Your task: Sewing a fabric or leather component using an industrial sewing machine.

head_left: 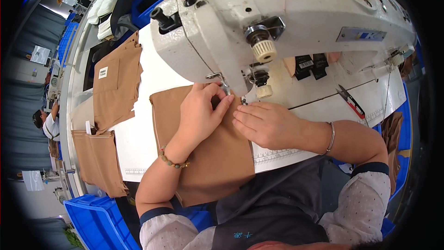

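A piece of brown fabric (208, 157) lies under the head of a white sewing machine (203, 41) and hangs over the table's front edge. My left hand (201, 111) is raised beside the needle area, thumb and forefinger pinched together. Whatever is between those fingertips is too small to make out. From the right, my right hand (266, 122) reaches in over the fabric's edge, its fingers drawn together at the small metal presser foot (243, 101). Its fingertips hide whatever they grip. The needle itself is mostly hidden.
Stacked brown fabric pieces (118, 85) lie at the left, with another brown stack (99, 159) nearer. Thread snips (351, 102) rest at the right, black labels (311, 66) behind the machine's arm. A blue crate (99, 222) stands lower left. Another person (50, 122) is far left.
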Motion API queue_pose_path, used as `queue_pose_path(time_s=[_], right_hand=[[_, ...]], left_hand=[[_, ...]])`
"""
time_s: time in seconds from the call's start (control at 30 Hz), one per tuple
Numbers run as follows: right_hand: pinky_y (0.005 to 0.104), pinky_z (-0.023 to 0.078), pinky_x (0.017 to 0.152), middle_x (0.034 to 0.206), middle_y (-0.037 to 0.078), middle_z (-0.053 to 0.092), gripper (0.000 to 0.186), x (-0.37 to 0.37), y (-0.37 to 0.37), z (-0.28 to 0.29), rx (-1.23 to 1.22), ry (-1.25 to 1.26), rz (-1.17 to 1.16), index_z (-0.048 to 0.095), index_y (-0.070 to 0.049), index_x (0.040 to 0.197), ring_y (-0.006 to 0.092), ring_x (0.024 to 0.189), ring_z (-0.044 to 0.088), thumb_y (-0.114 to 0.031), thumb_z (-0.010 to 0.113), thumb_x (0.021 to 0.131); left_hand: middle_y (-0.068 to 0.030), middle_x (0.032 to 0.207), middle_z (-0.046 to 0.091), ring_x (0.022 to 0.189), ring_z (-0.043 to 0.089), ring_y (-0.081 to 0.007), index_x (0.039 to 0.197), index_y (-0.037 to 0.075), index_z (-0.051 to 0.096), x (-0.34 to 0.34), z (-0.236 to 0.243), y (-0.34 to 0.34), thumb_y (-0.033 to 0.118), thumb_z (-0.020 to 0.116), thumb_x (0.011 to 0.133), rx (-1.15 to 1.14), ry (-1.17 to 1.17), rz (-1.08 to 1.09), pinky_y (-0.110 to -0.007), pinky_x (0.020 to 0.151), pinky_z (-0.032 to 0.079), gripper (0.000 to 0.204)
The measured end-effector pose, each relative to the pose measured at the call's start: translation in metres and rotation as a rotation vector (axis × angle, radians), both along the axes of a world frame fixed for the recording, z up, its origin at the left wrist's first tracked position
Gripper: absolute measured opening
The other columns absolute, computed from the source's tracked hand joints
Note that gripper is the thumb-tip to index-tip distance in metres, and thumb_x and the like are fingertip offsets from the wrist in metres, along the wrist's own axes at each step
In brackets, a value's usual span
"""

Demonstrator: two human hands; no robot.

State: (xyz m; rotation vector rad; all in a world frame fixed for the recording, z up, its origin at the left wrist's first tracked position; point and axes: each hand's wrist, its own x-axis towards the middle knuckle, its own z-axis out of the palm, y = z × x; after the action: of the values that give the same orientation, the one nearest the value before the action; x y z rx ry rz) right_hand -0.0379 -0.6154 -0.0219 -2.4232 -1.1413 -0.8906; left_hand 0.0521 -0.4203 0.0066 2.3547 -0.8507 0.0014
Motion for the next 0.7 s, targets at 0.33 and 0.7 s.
queue_pose_path(time_s=[0.33,0.7], right_hand=[[0.0361,0.058,0.083,0.101,0.016,0.07,0.025,0.001,0.001,0.0,0.026,0.036,0.014,0.069,0.005,0.094,0.0284,0.099,0.068,-0.012,0.065,0.075],[0.0354,0.056,0.083,0.099,0.016,0.069,0.02,0.003,0.001,0.0,0.014,0.039,0.012,0.066,0.002,0.087,0.0267,0.095,0.067,-0.012,0.064,0.073]], left_hand=[[-0.0048,0.069,0.059,0.056,0.05,-0.0152,0.079,0.004,0.065,0.0,0.0,0.001,0.018,0.079,0.087,-0.025,-0.017,0.005,-0.032,0.056,0.042,0.022],[0.0014,0.111,0.069,0.092,0.063,-0.0198,0.102,0.01,0.074,-0.009,-0.003,0.004,0.006,0.073,0.077,0.101,-0.513,-0.208,-0.031,0.077,0.053,0.025]])
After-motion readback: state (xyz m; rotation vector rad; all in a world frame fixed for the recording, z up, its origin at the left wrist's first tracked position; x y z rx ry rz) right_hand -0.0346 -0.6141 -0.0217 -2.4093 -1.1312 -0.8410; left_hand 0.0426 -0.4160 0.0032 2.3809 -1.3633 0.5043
